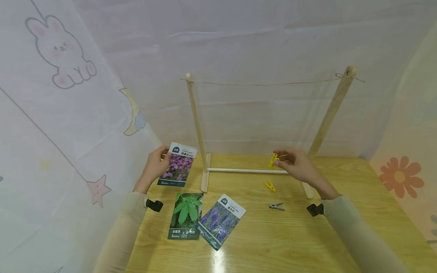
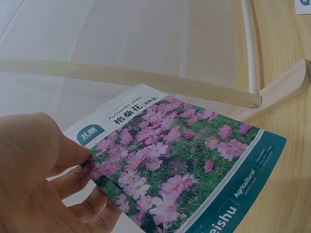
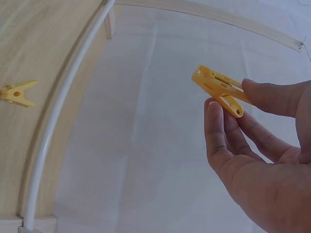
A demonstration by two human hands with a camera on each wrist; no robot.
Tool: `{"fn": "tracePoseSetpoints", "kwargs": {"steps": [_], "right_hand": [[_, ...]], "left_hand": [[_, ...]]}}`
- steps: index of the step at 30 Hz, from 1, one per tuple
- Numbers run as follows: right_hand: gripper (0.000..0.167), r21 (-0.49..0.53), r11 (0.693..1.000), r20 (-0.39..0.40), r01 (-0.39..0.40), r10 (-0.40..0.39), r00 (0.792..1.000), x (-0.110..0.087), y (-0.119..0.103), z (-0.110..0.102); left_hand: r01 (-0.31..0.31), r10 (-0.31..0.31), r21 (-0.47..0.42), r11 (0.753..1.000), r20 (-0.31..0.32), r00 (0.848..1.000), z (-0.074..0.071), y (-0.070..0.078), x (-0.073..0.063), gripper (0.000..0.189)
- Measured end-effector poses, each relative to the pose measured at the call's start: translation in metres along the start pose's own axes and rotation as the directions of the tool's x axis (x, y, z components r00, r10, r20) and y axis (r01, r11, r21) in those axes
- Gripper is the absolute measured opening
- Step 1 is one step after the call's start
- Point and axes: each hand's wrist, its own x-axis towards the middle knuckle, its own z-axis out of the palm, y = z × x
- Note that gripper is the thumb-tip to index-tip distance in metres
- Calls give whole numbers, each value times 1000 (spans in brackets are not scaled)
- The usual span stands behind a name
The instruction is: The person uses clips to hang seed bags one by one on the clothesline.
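**Held: pink-flower seed packet (image 1: 178, 167) at left, yellow clip (image 1: 272, 160) at right**

Desk (image 1: 259, 235), wood-grained, runs beneath the fingers of both hands. Wooden frame (image 1: 195, 113) stands between and behind them: its left post is just to the right of the left fingers, its right post beyond the right fingers. String (image 1: 263, 85) joins the post tops, above both sets of fingers; white rod (image 1: 246, 170) crosses low between them.

Left hand (image 1: 155, 165): thumb on the front, other fingers bent behind, pinching the packet's left edge. Packet tilted, printed face visible.

Right hand (image 1: 298, 165): thumb and fingertips nearly together, only the clip's handles between them; clip raised off the desk.

Flat on the desk, nearer the wearer than the left fingers: green-leaf packet (image 1: 185, 212); right of it, touching, purple-flower packet (image 1: 223, 220), slanted.

Nearer than the right fingers: second yellow clip (image 1: 271, 186), then grey clip (image 1: 276, 206).
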Motion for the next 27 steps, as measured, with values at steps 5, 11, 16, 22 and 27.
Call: {"fn": "tracePoseSetpoints", "kwargs": {"steps": [5, 11, 16, 22, 27], "right_hand": [[45, 15, 1000, 16, 2, -2, 1000, 6, -9, -5], [44, 15, 1000, 25, 13, -13, 1000, 12, -21, -11], [43, 2, 1000, 16, 22, -22, 1000, 17, -30, -14], [41, -19, 999, -3, 37, -37, 999, 21, -38, -18], [42, -53, 997, 4, 56, -56, 998, 26, -48, -21]], "left_hand": [[-8, 8, -3, 1000, -1, 1000, -1, 1, 1, 32], [-20, 20, -17, 1000, 3, 1000, -4, 6, 1, 32], [-23, 23, -18, 1000, 2, 1000, -6, 10, 1, 30], [-29, 28, -29, 999, -20, 999, -9, 15, 2, 30], [-37, 37, -39, 999, -17, 999, -10, 18, 2, 29]]}}
